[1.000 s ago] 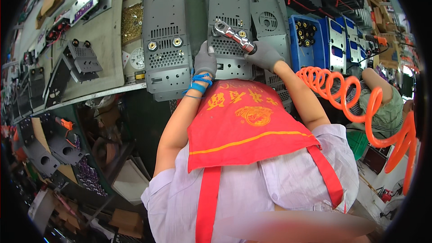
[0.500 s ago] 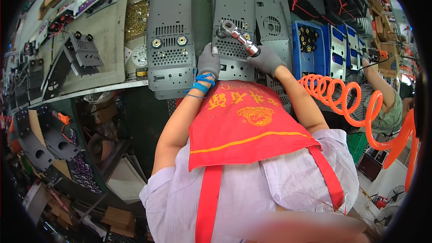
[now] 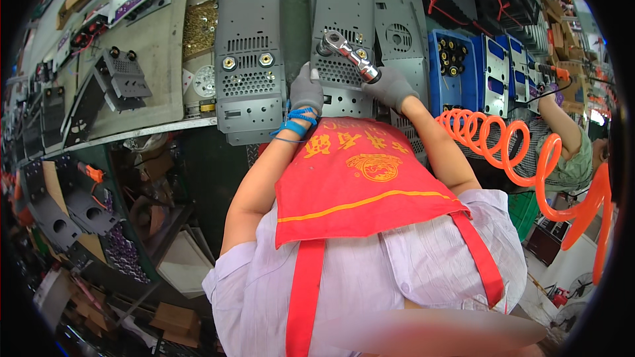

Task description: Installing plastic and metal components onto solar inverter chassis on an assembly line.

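In my gloved right hand [image 3: 395,88] is a chrome ratchet wrench [image 3: 354,58], gripped by its handle end. The wrench's head rests over the left side of a perforated grey metal panel [image 3: 342,6] in front of me. A brass nut [image 3: 361,54] on that panel shows partly beside the handle. My gloved left hand [image 3: 306,90] is closed on the panel's left edge, thumb up; its other fingers are mostly hidden. Left of it lies a similar grey panel [image 3: 251,102] with two brass nuts [image 3: 266,59] fitted.
A third grey panel [image 3: 399,10] lies on the right, by a blue bin [image 3: 434,59] of black round parts. An orange coiled hose [image 3: 516,152] hangs at right, near a co-worker's arm [image 3: 559,119]. Small brass parts [image 3: 200,26] fill a tray at left.
My hands and the ratchet wrench stay almost in place, with only a very slight shift. The co-worker's arm at the right has moved a little.
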`<action>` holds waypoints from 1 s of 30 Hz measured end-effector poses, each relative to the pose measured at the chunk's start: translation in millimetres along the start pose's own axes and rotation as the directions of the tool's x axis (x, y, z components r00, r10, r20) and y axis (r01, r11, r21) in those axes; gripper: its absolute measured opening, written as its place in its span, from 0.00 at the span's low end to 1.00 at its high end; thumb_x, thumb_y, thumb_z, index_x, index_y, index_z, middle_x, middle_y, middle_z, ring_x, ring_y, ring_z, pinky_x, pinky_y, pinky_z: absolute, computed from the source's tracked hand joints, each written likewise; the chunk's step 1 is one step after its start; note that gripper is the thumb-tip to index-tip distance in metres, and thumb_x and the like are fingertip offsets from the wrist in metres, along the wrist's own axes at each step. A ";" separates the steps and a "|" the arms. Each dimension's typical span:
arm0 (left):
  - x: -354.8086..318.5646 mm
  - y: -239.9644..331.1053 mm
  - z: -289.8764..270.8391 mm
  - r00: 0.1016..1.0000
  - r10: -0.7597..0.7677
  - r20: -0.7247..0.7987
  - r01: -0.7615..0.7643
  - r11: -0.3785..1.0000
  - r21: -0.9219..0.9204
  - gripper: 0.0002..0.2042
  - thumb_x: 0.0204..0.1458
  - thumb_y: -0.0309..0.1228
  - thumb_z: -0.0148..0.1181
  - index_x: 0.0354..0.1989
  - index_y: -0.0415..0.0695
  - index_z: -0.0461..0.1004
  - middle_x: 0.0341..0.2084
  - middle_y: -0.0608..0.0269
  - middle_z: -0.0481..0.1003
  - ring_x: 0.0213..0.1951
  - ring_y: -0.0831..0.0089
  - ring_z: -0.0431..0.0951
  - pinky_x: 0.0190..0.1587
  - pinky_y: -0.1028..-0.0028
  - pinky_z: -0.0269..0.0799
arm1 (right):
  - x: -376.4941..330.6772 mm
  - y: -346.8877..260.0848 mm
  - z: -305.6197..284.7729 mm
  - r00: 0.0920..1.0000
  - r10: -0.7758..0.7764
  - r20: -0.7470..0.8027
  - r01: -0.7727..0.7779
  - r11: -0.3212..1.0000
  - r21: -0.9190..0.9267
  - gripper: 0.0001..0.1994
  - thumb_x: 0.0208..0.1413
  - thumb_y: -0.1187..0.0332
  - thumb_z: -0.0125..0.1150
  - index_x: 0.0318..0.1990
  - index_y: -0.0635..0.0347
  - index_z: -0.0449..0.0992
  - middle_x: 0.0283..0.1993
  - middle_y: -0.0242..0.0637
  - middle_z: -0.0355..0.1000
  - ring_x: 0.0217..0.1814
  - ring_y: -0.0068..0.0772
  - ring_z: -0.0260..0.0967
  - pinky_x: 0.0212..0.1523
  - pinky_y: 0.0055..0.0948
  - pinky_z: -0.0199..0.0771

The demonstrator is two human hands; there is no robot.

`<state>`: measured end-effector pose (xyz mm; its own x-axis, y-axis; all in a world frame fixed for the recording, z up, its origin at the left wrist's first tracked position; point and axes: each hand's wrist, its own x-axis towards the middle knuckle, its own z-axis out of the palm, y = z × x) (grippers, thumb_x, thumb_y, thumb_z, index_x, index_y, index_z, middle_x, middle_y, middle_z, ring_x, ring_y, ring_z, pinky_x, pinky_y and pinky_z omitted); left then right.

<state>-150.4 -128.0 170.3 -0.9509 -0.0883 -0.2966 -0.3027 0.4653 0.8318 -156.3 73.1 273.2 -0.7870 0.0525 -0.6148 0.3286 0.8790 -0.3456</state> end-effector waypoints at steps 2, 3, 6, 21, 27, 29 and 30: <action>-1.6 2.1 -0.3 1.000 -0.012 -0.022 0.012 1.000 0.009 0.19 0.60 0.39 0.46 0.56 0.44 0.69 0.40 0.38 0.75 0.43 0.41 0.74 0.45 0.55 0.70 | 0.5 1.6 4.8 1.000 0.021 -0.013 -0.021 1.000 0.008 0.21 0.41 0.53 0.62 0.37 0.62 0.77 0.35 0.50 0.76 0.40 0.51 0.74 0.43 0.39 0.73; -2.3 4.0 -1.2 0.999 0.011 -0.035 -0.011 1.000 -0.012 0.19 0.60 0.39 0.46 0.56 0.44 0.69 0.39 0.38 0.75 0.43 0.41 0.74 0.45 0.55 0.70 | 0.9 1.9 6.8 0.999 0.039 -0.015 -0.038 0.999 0.028 0.21 0.41 0.53 0.62 0.37 0.62 0.77 0.35 0.50 0.76 0.40 0.51 0.74 0.43 0.39 0.73; -3.4 14.2 -7.0 0.999 0.021 -0.044 -0.021 1.000 -0.002 0.19 0.60 0.39 0.46 0.56 0.45 0.69 0.40 0.38 0.75 0.43 0.42 0.74 0.45 0.56 0.70 | 0.6 -0.2 4.5 1.000 0.015 -0.020 -0.014 0.999 0.035 0.20 0.41 0.54 0.63 0.36 0.62 0.77 0.34 0.50 0.76 0.38 0.48 0.74 0.41 0.38 0.73; -37.0 -59.3 -201.1 0.992 -0.040 -0.121 0.031 0.997 -0.076 0.21 0.62 0.40 0.48 0.58 0.41 0.68 0.25 0.64 0.70 0.14 0.85 0.58 0.18 0.77 0.62 | -15.5 30.3 -29.9 0.997 0.063 -0.049 -0.031 0.871 0.491 0.13 0.45 0.61 0.65 0.31 0.61 0.73 0.20 0.30 0.69 0.19 0.22 0.66 0.22 0.25 0.66; -49.9 -92.3 -207.7 0.978 0.104 -0.183 -0.043 0.948 0.315 0.19 0.61 0.39 0.46 0.54 0.40 0.70 0.44 0.39 0.75 0.47 0.47 0.75 0.49 0.61 0.70 | 19.8 87.4 -0.2 0.994 -0.025 -0.104 0.066 0.910 0.408 0.13 0.44 0.62 0.67 0.32 0.59 0.74 0.20 0.31 0.69 0.19 0.22 0.66 0.23 0.25 0.65; -49.5 -80.9 -211.8 0.989 0.050 -0.141 0.008 0.924 0.382 0.20 0.61 0.41 0.47 0.55 0.41 0.70 0.44 0.40 0.74 0.46 0.46 0.75 0.48 0.60 0.71 | 29.7 103.8 10.5 0.999 -0.024 -0.030 0.036 0.839 0.543 0.11 0.45 0.63 0.66 0.32 0.58 0.74 0.20 0.29 0.69 0.19 0.22 0.64 0.22 0.25 0.64; -49.6 -72.6 -212.4 0.992 0.006 -0.123 0.049 0.897 0.440 0.21 0.60 0.42 0.48 0.56 0.42 0.69 0.44 0.41 0.74 0.45 0.45 0.75 0.47 0.58 0.72 | 34.4 109.4 18.3 0.998 -0.044 -0.037 0.058 0.770 0.635 0.10 0.46 0.63 0.66 0.31 0.58 0.73 0.20 0.28 0.68 0.18 0.22 0.63 0.21 0.24 0.63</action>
<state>-95.0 -344.4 224.3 -0.9536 -0.1927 -0.2315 -0.2892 0.8003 0.5252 -137.9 162.4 201.2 -0.8197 0.0314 -0.5719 0.5392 0.3791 -0.7520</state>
